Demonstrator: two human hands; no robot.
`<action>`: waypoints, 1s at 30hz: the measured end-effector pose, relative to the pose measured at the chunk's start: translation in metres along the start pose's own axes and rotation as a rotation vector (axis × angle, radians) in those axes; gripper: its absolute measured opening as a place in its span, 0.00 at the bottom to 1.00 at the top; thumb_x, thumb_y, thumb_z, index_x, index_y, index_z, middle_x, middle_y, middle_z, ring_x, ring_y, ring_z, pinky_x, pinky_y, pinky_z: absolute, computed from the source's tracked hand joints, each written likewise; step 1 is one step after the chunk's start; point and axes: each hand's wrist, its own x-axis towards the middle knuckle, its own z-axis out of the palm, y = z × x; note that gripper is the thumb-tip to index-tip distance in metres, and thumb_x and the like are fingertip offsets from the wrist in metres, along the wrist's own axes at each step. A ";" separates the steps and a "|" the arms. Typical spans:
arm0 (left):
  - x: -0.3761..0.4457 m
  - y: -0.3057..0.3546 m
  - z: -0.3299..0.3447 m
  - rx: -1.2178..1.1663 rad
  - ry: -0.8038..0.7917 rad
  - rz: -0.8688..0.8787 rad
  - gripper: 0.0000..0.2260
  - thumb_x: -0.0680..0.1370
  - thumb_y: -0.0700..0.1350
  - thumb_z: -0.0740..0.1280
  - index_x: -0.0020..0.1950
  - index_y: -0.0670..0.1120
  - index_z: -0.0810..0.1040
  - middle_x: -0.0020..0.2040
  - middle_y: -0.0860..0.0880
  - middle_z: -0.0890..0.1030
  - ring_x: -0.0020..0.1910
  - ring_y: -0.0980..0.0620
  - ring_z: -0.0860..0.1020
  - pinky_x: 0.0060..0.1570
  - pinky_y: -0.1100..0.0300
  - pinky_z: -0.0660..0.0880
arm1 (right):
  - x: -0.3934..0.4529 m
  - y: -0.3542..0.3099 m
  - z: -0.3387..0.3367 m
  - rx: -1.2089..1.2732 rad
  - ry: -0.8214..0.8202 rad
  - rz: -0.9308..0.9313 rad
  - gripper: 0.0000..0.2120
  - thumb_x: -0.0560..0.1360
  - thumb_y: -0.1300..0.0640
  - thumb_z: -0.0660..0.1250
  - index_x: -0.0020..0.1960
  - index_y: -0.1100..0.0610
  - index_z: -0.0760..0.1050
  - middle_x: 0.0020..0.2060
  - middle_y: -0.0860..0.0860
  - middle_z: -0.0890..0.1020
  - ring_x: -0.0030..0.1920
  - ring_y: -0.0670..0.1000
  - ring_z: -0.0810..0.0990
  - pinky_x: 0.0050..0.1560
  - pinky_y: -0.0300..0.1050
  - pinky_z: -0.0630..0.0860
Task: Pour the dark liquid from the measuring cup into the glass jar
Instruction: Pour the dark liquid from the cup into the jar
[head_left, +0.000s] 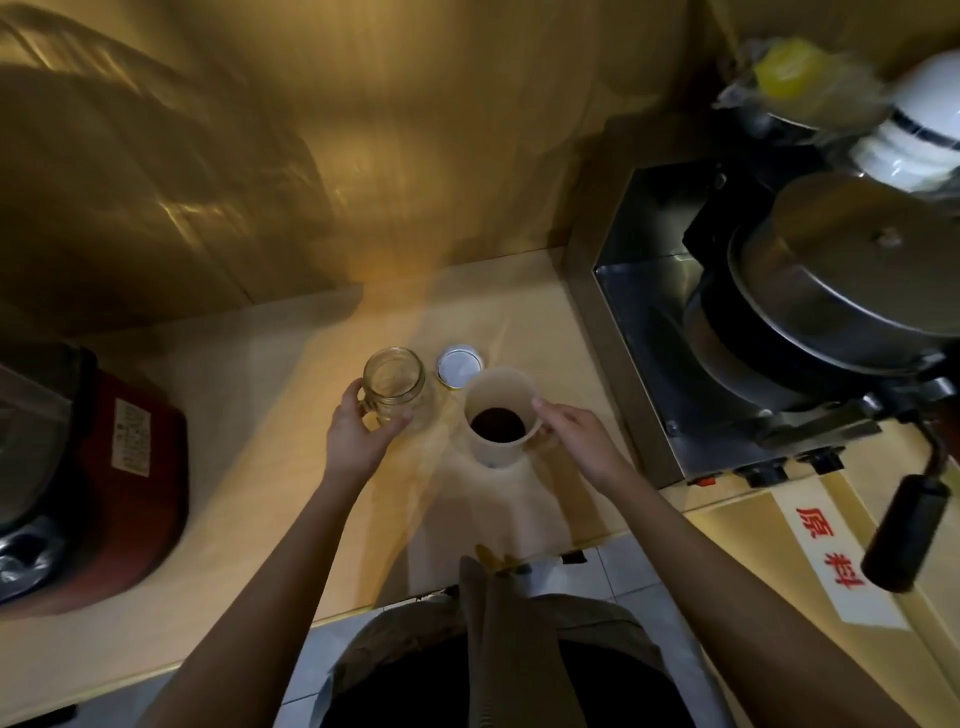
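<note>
So the measuring cup (500, 415) with the dark liquid (497, 424) sits upright mid-counter (260, 467), right hand (576, 441) gripping its right side. The glass jar (393, 387) stands just to its left, steadied by the left hand (358, 431), mouth up, so the pour probably tips leftward.

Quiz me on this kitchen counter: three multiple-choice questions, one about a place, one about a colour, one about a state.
1. The jar lid lies:
A. behind the jar and cup
B. on the jar
C. on the floor

2. The appliance at far left is:
A. blue
B. red
C. white

3. The glass jar is:
A. full
B. capped
C. empty, open

A: it rests on the counter beyond the measuring cup.
B: its body is red.
C: clear glass, dark liquid still in the cup; left hand and right hand hold them.
</note>
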 end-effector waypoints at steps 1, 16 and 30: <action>0.000 0.001 -0.001 -0.002 -0.001 -0.001 0.37 0.68 0.52 0.72 0.71 0.46 0.60 0.69 0.40 0.70 0.66 0.42 0.70 0.62 0.49 0.69 | 0.002 -0.002 0.001 0.018 0.002 -0.010 0.20 0.78 0.51 0.62 0.28 0.56 0.71 0.32 0.54 0.77 0.39 0.51 0.76 0.46 0.44 0.69; 0.010 -0.009 -0.008 -0.431 0.101 -0.195 0.15 0.78 0.49 0.54 0.44 0.43 0.77 0.46 0.42 0.78 0.51 0.40 0.75 0.57 0.46 0.70 | 0.052 -0.079 0.020 0.037 0.116 -0.169 0.24 0.79 0.50 0.60 0.25 0.55 0.65 0.23 0.50 0.68 0.29 0.50 0.69 0.36 0.43 0.66; 0.018 -0.004 0.023 -0.416 0.323 -0.186 0.22 0.79 0.51 0.54 0.32 0.39 0.70 0.31 0.41 0.71 0.31 0.48 0.67 0.35 0.55 0.62 | 0.090 -0.093 0.036 -0.001 0.157 -0.145 0.20 0.76 0.53 0.64 0.27 0.58 0.68 0.26 0.56 0.64 0.26 0.50 0.62 0.33 0.44 0.61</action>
